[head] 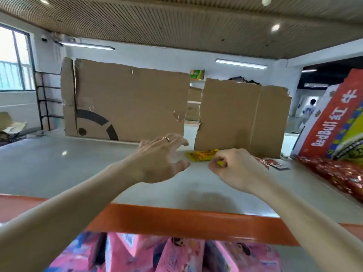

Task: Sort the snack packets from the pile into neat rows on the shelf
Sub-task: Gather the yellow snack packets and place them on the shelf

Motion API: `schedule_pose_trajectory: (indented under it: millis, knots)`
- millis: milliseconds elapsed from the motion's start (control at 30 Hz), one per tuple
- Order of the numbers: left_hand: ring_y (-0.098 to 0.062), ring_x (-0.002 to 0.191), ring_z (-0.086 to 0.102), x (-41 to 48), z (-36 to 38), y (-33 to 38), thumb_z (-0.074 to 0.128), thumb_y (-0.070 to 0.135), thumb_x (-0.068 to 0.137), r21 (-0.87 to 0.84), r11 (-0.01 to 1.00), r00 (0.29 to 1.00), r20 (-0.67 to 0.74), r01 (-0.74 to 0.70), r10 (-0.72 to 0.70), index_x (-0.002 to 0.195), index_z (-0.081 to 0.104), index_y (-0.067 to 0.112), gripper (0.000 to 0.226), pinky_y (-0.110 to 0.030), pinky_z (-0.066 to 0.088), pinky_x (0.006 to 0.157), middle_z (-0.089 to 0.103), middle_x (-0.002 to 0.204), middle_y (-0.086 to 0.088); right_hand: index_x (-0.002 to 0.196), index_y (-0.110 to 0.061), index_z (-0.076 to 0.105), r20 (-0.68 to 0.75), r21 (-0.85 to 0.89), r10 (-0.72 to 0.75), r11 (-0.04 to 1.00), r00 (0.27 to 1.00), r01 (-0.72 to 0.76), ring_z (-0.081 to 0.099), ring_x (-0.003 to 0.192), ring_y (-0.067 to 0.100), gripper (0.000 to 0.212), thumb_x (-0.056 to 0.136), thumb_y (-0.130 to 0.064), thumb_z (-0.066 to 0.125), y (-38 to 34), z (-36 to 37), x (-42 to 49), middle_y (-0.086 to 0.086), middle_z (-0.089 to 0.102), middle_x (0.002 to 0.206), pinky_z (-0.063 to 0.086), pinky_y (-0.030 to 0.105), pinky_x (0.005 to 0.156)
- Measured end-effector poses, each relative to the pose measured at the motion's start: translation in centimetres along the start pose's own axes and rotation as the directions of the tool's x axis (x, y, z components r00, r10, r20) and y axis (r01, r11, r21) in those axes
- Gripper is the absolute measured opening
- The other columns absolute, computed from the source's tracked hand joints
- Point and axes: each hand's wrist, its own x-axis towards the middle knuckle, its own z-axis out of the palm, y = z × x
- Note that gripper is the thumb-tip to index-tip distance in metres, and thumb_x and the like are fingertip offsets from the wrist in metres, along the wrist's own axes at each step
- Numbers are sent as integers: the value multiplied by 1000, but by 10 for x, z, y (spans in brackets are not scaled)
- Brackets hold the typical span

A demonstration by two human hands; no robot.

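Along the bottom edge, pink packs [176, 256] with cartoon faces stand under the shelf [59, 163]; their writing is too blurred to read. The shelf has an orange front lip and a pale grey, glossy top.

At centre, the left grip [157, 160], a bare hand wearing a ring, is spread with fingers apart just left of a yellow packet [202, 155]. The right grip [235, 169] pinches that packet's near end; the packet lies flat on the shelf. Its print is unreadable.

At right, red packets [337, 173] lie heaped beside a leaning carton [334, 122] marked "RedBull" and "红牛".

Behind, two cardboard sheets [127, 101] stand upright. Farther back are white walls, a window [13, 59] at upper left, a black rack [46, 99], tube lights [241, 63] and a slatted ceiling.
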Motion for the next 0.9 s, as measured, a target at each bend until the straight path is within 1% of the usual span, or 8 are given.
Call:
schedule_pose_trajectory:
  millis: [100, 167, 267, 367, 500, 600, 733, 900]
  knots:
    - [-18, 139, 37, 34, 1, -4, 41, 55, 98, -8, 998, 989, 135, 60, -59, 144, 30, 39, 50, -47, 26, 113, 37, 153, 11, 89, -33, 65, 158, -92, 62, 995, 985, -48, 63, 87, 21, 24, 88, -51, 51, -2, -2, 27, -2, 61, 93, 49, 31, 67]
    - [-19, 138, 39, 61, 4, -7, 42, 52, 98, -66, 993, 975, 208, 98, -82, 143, 32, 40, 47, -46, 28, 114, 40, 152, 10, 102, -31, 69, 227, -148, 98, 987, 969, -65, 63, 96, 24, 28, 88, -49, 51, -2, -3, 44, 1, 62, 104, 53, 33, 78]
    - [-21, 132, 45, 97, 15, -7, 40, 35, 98, -167, 971, 966, 225, 169, -129, 139, 41, 35, 40, -46, 34, 111, 48, 145, 2, 112, -27, 66, 226, -162, 134, 982, 965, -98, 60, 105, 29, 37, 88, -49, 49, 3, 1, 64, 4, 60, 115, 52, 38, 89]
    - [-23, 123, 51, 117, 39, -7, 34, 29, 85, -237, 949, 968, 187, 208, -166, 128, 51, 30, 46, -43, 41, 105, 57, 136, 0, 97, -18, 64, 226, -136, 148, 984, 963, -119, 60, 97, 31, 34, 85, -47, 49, 18, 16, 70, 6, 61, 106, 52, 36, 82]
    - [-17, 121, 52, 123, 53, -3, 44, 20, 99, -221, 964, 952, 297, 148, -78, 135, 52, 28, 37, -26, 42, 98, 57, 131, 6, 109, -18, 65, 275, -152, 71, 988, 959, -29, 61, 101, 29, 36, 90, -46, 53, 32, 18, 62, 5, 62, 109, 51, 34, 81]
    - [-14, 117, 52, 123, 50, 0, 49, 18, 99, -333, 934, 963, 266, 127, -36, 133, 54, 25, 35, -19, 38, 86, 56, 120, 9, 103, -18, 64, 255, -139, 67, 990, 965, -32, 61, 96, 30, 37, 89, -50, 54, 31, 17, 63, 4, 56, 94, 52, 36, 80]
    - [-13, 118, 48, 123, 55, -3, 46, 26, 102, -238, 967, 967, 253, 91, -29, 138, 53, 28, 36, -16, 30, 84, 56, 131, 7, 72, -16, 51, 216, -132, 70, 990, 974, -42, 57, 79, 29, 34, 87, -46, 55, 29, 25, 67, 1, 50, 77, 51, 36, 74]
    - [-12, 99, 65, 123, 56, -15, 60, 22, 95, -398, 912, 992, 109, 100, -61, 99, 77, 22, 17, -32, 49, 94, 74, 100, 6, 56, -13, 49, 153, 65, 151, 985, 977, -162, 48, 53, 20, 39, 86, -34, 60, 34, 27, 69, -1, 46, 45, 34, 27, 51]
